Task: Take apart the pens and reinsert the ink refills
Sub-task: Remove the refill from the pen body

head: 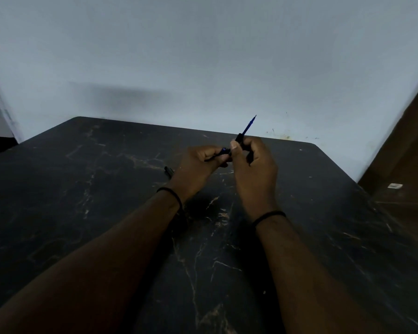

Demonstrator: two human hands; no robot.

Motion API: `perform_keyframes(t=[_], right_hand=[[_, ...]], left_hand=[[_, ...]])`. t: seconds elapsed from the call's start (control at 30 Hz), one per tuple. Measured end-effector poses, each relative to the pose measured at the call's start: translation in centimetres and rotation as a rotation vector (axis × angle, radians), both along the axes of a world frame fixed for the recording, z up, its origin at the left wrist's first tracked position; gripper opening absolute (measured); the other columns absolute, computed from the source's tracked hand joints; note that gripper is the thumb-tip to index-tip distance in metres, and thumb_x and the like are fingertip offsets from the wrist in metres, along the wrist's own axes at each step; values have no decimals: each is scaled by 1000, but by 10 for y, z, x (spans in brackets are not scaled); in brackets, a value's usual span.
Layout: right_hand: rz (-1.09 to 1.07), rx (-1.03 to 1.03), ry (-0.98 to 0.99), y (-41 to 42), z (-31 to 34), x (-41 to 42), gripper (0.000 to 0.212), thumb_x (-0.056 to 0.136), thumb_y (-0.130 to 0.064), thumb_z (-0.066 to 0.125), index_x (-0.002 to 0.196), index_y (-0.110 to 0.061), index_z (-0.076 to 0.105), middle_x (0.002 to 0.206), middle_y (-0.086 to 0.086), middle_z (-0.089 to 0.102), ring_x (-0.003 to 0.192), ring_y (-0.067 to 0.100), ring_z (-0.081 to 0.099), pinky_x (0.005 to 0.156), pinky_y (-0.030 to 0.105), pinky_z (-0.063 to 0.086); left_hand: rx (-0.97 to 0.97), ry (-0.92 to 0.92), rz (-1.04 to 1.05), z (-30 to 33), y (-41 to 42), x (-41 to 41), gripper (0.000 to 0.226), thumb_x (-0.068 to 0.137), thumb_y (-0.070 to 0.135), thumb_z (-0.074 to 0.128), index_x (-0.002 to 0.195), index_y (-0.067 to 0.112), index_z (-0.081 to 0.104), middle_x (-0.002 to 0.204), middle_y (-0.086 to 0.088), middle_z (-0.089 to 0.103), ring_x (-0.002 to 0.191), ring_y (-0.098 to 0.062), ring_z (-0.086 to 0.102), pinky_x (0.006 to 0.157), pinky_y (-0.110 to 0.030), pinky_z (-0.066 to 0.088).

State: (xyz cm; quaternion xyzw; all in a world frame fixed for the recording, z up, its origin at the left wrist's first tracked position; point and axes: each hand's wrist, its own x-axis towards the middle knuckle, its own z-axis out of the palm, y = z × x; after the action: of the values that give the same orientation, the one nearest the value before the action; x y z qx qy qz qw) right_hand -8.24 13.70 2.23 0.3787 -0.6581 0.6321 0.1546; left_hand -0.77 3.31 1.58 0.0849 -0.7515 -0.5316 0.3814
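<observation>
Right hand (253, 162) pinches black barrel (239, 138), blue refill (249, 124) poking toward 1 o'clock | left hand (200, 162) grips other pen section (219, 153) | risk: thin refill could bend if halves meet misaligned | spare pen (168, 170) at 9 o'clock

Two bare hands raised over a dark marbled tabletop (106, 201), left hand (198, 167) pinching a dark pen barrel (219, 154), right hand (253, 165) gripping a black piece with blue ink refill (249, 125) jutting up, another dark pen part (168, 171) lying beside the left wrist
</observation>
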Motion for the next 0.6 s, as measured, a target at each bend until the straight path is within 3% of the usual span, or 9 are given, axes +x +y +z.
perform_keyframes(t=[0.07,0.13,0.3,0.4,0.5,0.6], right_hand=[[4,-59,-37,-1,0,0,14,98,-24,60,95,-12,64,81,0,64,69,10,54,63,27,46],[-8,-41,-12,-1,-1,-1,12,98,-28,59,95,-16,63,79,-6,65,66,3,56,61,22,47],[22,211,122,-4,-13,-1,11,93,-40,58,84,-35,62,70,-19,60,72,-3,59,57,17,44],[27,274,160,-7,-20,-4,30,86,-49,52,73,-24,63,63,-10,60,64,5,58,52,23,42],[35,291,177,-8,-22,-6,29,82,-46,54,72,-21,64,62,-6,60,58,8,56,52,31,48],[41,288,171,-8,-21,-5,26,80,-44,54,68,-22,64,60,-8,61,56,8,57,50,30,48]], left_hand=[[101,-30,18,1,-1,1,24,97,13,58,116,3,69,107,-15,74,103,-27,70,93,-40,55],[243,2,29,3,-3,2,26,99,20,54,115,4,67,103,-12,74,98,-24,72,89,-40,53],[577,163,13,7,-16,8,30,104,25,42,108,3,62,108,-15,73,99,-29,72,93,-44,53],[701,231,-20,7,-20,9,33,106,26,34,104,4,59,105,-14,74,100,-28,72,90,-40,55],[759,259,-27,6,-21,9,35,107,26,30,110,2,56,104,-13,74,98,-26,72,86,-37,56],[776,261,-19,7,-21,9,36,107,27,30,113,2,56,109,-15,72,99,-25,72,87,-37,56]])
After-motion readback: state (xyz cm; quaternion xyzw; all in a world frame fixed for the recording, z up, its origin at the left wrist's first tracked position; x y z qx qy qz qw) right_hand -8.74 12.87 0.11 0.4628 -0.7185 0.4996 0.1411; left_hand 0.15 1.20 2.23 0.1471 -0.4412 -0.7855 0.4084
